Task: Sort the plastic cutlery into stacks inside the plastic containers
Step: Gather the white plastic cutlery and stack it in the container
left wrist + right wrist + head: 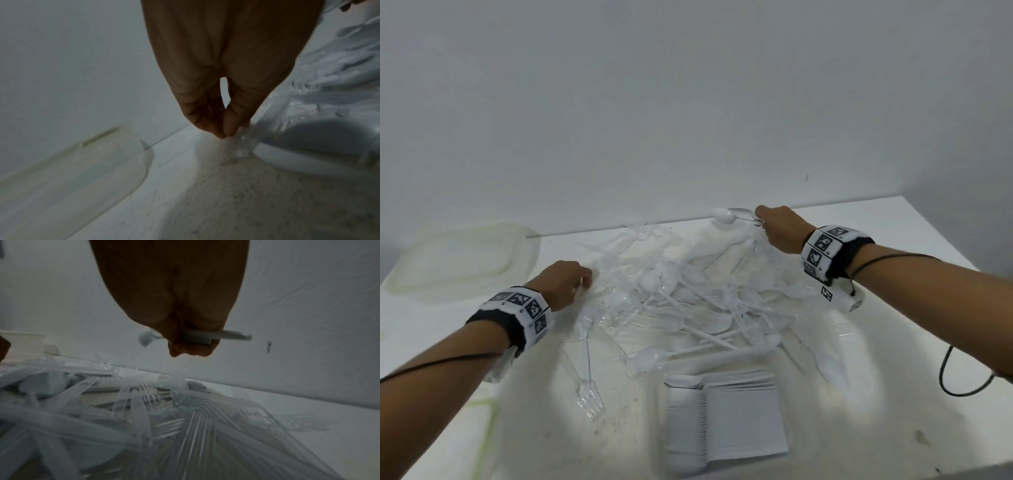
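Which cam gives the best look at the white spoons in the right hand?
Right wrist: the white spoons fill mid-frame, fingers of the right hand curled round the handles. Head view shows them small at the far edge. Left wrist doesn't show them.

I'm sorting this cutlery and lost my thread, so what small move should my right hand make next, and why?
Probably carry the white spoons over to the plastic container on the left and lay them in as a stack. The right hand already grips them by the handles, lifted above the loose pile, so they are sorted out but not yet placed.
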A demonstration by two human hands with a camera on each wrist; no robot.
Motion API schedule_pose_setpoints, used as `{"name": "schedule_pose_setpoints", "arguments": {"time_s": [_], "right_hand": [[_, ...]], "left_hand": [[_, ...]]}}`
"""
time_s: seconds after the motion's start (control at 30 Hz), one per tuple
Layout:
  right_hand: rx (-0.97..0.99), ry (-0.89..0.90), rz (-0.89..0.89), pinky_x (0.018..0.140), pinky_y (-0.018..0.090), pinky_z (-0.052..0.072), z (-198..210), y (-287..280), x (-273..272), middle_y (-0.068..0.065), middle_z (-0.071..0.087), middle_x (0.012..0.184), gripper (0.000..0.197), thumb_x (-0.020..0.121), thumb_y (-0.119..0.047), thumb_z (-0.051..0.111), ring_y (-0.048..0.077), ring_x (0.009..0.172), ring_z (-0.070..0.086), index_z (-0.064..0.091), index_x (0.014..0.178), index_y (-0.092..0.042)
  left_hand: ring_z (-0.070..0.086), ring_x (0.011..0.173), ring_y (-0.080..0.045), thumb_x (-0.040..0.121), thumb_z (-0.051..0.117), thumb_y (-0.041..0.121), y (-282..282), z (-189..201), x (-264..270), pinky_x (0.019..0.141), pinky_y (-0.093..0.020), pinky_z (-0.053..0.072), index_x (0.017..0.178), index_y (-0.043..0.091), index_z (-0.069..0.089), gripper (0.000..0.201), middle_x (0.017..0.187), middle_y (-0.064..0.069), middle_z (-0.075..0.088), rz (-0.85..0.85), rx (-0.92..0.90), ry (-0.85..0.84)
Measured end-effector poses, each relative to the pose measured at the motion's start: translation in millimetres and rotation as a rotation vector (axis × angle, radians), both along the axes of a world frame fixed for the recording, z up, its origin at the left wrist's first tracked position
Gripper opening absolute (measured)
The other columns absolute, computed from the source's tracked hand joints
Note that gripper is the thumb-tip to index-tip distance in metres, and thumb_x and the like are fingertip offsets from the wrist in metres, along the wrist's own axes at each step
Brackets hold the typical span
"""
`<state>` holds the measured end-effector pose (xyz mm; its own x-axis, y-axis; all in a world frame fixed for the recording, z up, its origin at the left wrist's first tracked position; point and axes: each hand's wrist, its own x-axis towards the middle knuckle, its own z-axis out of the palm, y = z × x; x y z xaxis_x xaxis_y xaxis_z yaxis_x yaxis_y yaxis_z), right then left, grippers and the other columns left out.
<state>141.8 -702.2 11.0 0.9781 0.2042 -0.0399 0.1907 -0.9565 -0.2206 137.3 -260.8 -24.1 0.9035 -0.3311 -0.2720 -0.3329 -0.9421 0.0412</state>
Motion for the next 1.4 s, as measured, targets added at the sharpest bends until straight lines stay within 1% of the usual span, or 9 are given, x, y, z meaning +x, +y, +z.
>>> {"name": "schedule_pose_setpoints", "arguments": {"time_s": [0.13,0.37,0.47,0.6,0.73,0.83,0.93,1.1,1.4], "right_hand": [[0.056,0.033,-0.118,0.065,0.035,0.035,2.4,-9.4,-5.6,0.025,0.062,0.104,0.018,0.097,-0.005,0.039,0.038,0.083,0.056,0.048,0.109,0.005],[-0.017,0.117,-0.220,0.067,0.033,0.038,13.1,-18.1,-10.4,0.009,0.055,0.082,0.027,0.096,-0.032,0.047,0.029,0.078,0.052,0.045,0.081,-0.010],[0.062,0.126,-0.232,0.065,0.030,0.033,12.1,-5.7,-12.0,0.004,0.048,0.069,0.031,0.098,-0.023,0.042,0.027,0.073,0.049,0.042,0.069,-0.012],[0.146,0.157,-0.305,0.062,0.028,0.035,9.1,11.0,-2.0,0.010,0.055,0.081,0.018,0.093,-0.016,0.049,0.028,0.077,0.052,0.058,0.091,-0.001],[0.144,0.170,-0.356,0.047,0.026,0.031,3.6,21.2,7.4,0.004,0.047,0.066,0.022,0.087,-0.011,0.056,0.028,0.073,0.052,0.043,0.069,-0.008],[0.103,0.236,-0.368,0.050,0.027,0.033,-1.3,29.0,9.3,0.008,0.051,0.079,0.019,0.086,-0.014,0.062,0.026,0.078,0.052,0.047,0.080,-0.005],[0.034,0.232,-0.390,0.057,0.027,0.036,-9.6,31.4,12.2,0.011,0.052,0.088,0.031,0.087,-0.017,0.061,0.027,0.078,0.050,0.037,0.068,-0.010],[0.085,0.234,-0.436,0.050,0.026,0.031,-14.8,30.3,15.4,0.006,0.047,0.068,0.034,0.086,-0.024,0.060,0.018,0.055,0.042,0.037,0.065,-0.012],[0.146,0.241,-0.431,0.068,0.030,0.039,-16.0,41.0,22.4,0.006,0.045,0.060,0.037,0.094,-0.023,0.051,0.025,0.059,0.049,0.039,0.059,-0.019]], "left_hand": [[0.048,0.081,-0.016,0.083,0.049,-0.003,2.0,1.2,-5.8,0.068,-0.022,0.031,0.087,0.022,0.054,0.026,0.087,0.004,0.049,-0.052,0.041,-0.001],[0.050,0.079,-0.015,0.081,0.062,-0.001,13.3,22.6,-3.3,0.065,-0.024,0.036,0.086,0.019,0.061,0.021,0.085,0.004,0.046,-0.084,0.075,-0.084],[0.051,0.075,-0.016,0.080,0.071,0.002,17.3,34.6,0.7,0.067,-0.025,0.039,0.082,0.017,0.067,0.015,0.081,0.006,0.045,-0.075,-0.030,-0.135],[0.052,0.075,-0.018,0.078,0.076,0.007,12.8,49.5,4.1,0.071,-0.034,0.046,0.078,0.015,0.069,0.010,0.081,0.003,0.048,-0.083,-0.114,-0.157],[0.050,0.086,-0.020,0.080,0.073,0.008,2.2,55.2,4.5,0.073,-0.034,0.044,0.079,0.015,0.068,0.009,0.082,0.002,0.051,-0.108,-0.123,-0.172],[0.045,0.085,-0.018,0.081,0.070,0.008,-9.7,59.3,8.3,0.071,-0.035,0.042,0.079,0.015,0.066,0.009,0.081,0.003,0.054,-0.132,-0.073,-0.232],[0.045,0.086,-0.022,0.081,0.069,0.009,-18.5,66.3,16.9,0.069,-0.034,0.038,0.078,0.015,0.063,0.008,0.081,0.001,0.055,-0.071,-0.037,-0.304],[0.051,0.085,-0.025,0.084,0.063,0.008,-34.9,71.0,24.2,0.067,-0.033,0.036,0.077,0.013,0.057,0.011,0.082,-0.003,0.057,-0.034,-0.047,-0.282],[0.049,0.069,-0.020,0.086,0.061,0.007,-74.9,52.9,19.2,0.062,-0.029,0.035,0.079,0.013,0.052,0.013,0.070,0.002,0.055,-0.032,-0.285,-0.106]]}}
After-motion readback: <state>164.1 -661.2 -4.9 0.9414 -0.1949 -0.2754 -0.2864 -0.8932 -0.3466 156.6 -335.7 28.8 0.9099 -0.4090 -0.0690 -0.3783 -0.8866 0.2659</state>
